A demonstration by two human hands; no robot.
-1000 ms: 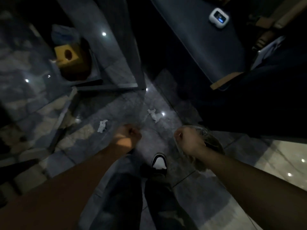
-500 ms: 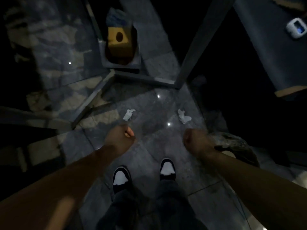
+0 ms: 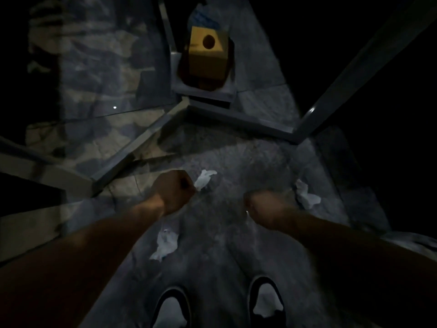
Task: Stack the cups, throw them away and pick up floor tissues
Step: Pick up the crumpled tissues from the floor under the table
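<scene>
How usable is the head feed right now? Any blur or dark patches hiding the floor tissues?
Head view: very dim, corners black; motion blur smears the right hand and the floor; three tissues still show as pale patches; the left hand is sharper; a small glint on the tile at left.

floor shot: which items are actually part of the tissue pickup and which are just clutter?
Job:
tissue by left hand
tissue under left forearm
tissue right of right hand
left hand, fist closed
right hand, blurred

Lying about:
yellow box with round hole
metal frame bars
shoes
</scene>
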